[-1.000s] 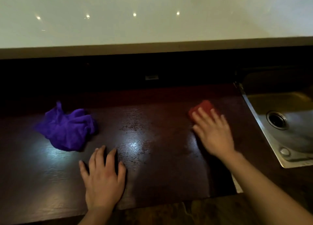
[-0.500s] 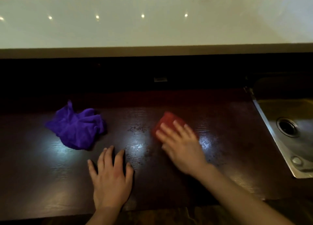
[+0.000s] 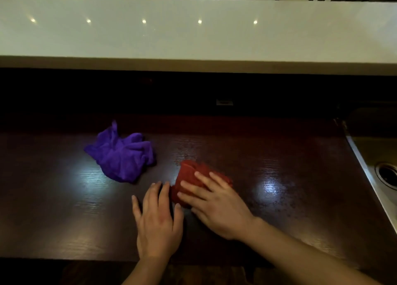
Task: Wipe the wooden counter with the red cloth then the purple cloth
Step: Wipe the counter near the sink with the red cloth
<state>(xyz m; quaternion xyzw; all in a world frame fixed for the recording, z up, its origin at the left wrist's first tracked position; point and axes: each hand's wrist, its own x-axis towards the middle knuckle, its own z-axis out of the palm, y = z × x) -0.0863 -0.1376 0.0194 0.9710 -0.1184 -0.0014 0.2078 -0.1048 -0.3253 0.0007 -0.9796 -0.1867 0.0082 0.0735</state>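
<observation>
The dark wooden counter fills the lower half of the view. A folded red cloth lies near its middle, and my right hand presses flat on it, fingers spread over its near part. My left hand rests flat on the bare wood just left of the red cloth, fingers apart, its fingertips almost touching the cloth's edge. A crumpled purple cloth lies further back and to the left, untouched by either hand.
A steel sink with a round drain borders the counter on the right. A raised white ledge runs across the back above a dark recess. The counter's front edge is just beneath my wrists.
My right hand has slid the red cloth leftward across the counter, from near the sink to beside my left hand. The left hand and purple cloth stay in place.
</observation>
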